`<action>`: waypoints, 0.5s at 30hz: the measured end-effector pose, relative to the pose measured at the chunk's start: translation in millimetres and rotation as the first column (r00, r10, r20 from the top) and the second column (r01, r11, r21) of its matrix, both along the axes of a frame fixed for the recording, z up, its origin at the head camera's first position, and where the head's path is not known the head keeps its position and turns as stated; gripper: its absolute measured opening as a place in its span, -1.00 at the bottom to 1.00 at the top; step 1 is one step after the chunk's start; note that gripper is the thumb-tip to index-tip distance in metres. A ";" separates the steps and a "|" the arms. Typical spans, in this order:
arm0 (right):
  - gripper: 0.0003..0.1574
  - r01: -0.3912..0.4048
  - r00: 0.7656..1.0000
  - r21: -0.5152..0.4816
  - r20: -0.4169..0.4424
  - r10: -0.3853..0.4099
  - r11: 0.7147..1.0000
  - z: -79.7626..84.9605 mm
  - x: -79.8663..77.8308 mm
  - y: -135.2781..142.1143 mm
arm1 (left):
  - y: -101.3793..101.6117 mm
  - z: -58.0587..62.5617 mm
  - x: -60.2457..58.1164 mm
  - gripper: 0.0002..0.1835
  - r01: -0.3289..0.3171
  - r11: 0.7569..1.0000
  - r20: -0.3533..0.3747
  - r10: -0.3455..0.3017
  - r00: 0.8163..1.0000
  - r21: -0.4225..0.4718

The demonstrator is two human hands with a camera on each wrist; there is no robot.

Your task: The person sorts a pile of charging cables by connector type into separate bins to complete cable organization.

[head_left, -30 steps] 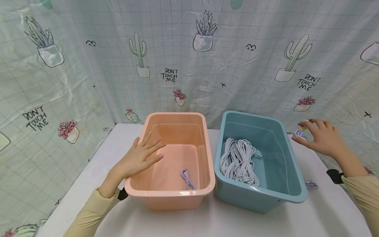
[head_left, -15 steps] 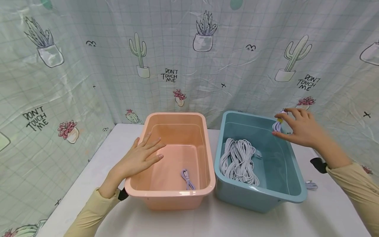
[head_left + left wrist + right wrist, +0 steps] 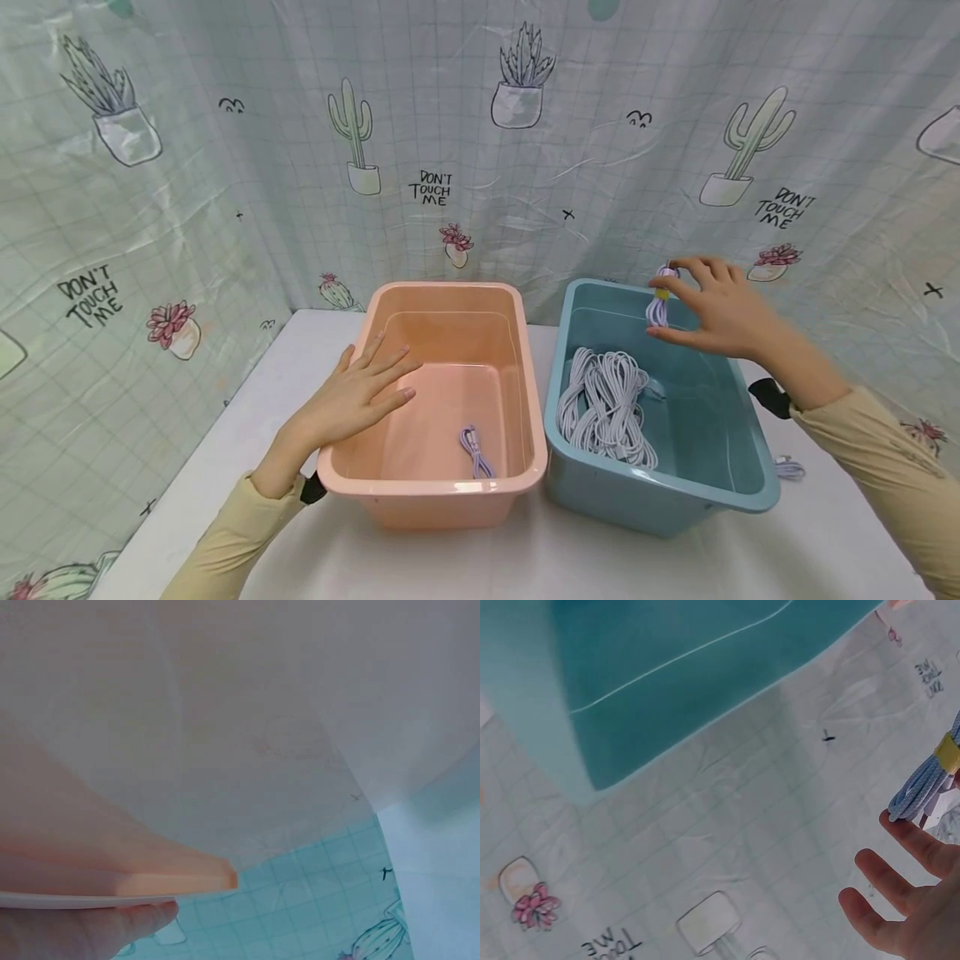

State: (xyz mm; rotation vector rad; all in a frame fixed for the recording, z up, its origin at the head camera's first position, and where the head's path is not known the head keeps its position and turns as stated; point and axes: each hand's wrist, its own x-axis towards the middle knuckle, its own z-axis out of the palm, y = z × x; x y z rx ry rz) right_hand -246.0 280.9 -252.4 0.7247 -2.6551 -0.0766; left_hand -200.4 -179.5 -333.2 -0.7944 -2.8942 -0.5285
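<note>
My right hand [image 3: 723, 310] pinches a coiled lilac cable [image 3: 657, 310] between thumb and fingers, above the far part of the blue-green bin [image 3: 660, 525]. A yellow band wraps the coil, which shows closely in the right wrist view as a braided cable [image 3: 922, 780]. White bundled cables [image 3: 609, 408] lie in the left half of that bin. My left hand [image 3: 356, 400] rests with spread, straight fingers over the left rim of the peach bin [image 3: 442, 487]. Inside the peach bin lies one small lilac cable [image 3: 477, 454], coiled, near its front right.
The two bins stand side by side on a white table [image 3: 525, 558]. Another lilac cable [image 3: 789, 468] lies on the table to the right of the blue-green bin. A curtain [image 3: 480, 158] printed with cacti hangs behind and at the sides.
My right hand has carried the coiled lilac cable leftward, from beyond the blue-green bin's right rim to over the bin, and slightly up. The left hand has stayed in place.
</note>
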 end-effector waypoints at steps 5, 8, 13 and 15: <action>-0.19 -0.036 0.999 0.009 0.010 0.036 0.999 4.1 -0.6 -18.1 | 0.4 2.9 0.8 -0.47 0.000 1.000 0.003 0.000 1.000 -0.004; -0.19 -0.054 0.998 0.018 0.020 0.054 0.998 6.0 -1.0 -29.6 | 0.8 3.3 1.4 -0.46 -0.005 1.000 0.010 0.005 1.000 -0.008; -0.21 -0.122 0.992 0.026 0.014 0.122 0.992 7.1 -2.2 -48.3 | 1.3 3.3 2.0 -0.45 -0.005 1.000 0.016 0.005 1.000 -0.005; -0.21 -0.156 0.988 0.027 0.008 0.155 0.987 7.3 -1.7 -55.5 | 1.5 3.4 1.9 -0.44 -0.004 1.000 0.012 0.004 1.000 -0.009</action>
